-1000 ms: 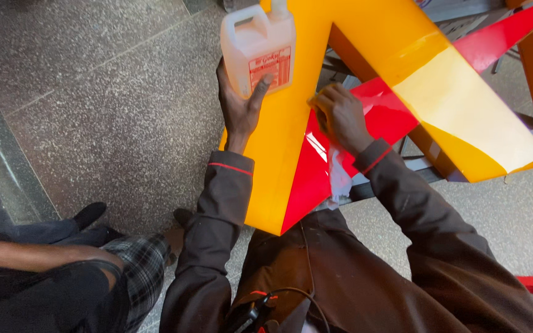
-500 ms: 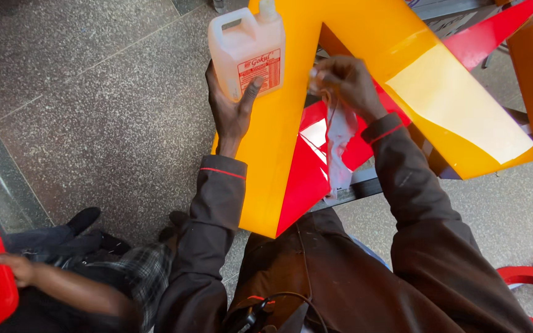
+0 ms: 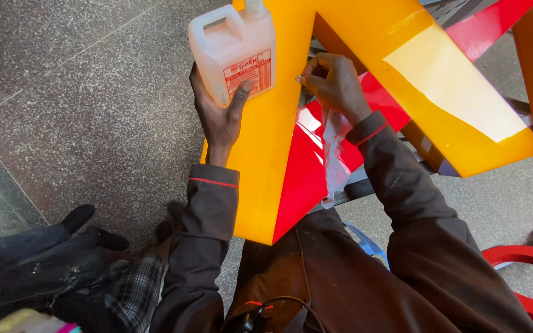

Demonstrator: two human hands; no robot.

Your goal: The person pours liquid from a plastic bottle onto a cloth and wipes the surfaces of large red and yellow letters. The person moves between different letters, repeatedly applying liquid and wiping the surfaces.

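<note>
Against the upper edge of the big orange letter point(image 3: 279, 135), the left hand point(image 3: 220, 114) props a white plastic jug point(image 3: 235, 49), its grip spread under the base with the thumb up on the label. Just beside it the right hand point(image 3: 334, 83) has its grip pinched on the top of a thin clear film point(image 3: 334, 148) that hangs limp over the letter's glossy red side point(image 3: 306, 179). To wipe well, I judge the film should be bunched into a pad, the jug kept upright and tipped only a little, so liquid does not run down the slick face. The letter is rigid, smooth and sharp-edged. Below lies speckled stone floor point(image 3: 81, 111); another person's dark shoes point(image 3: 84, 225) are near.
</note>
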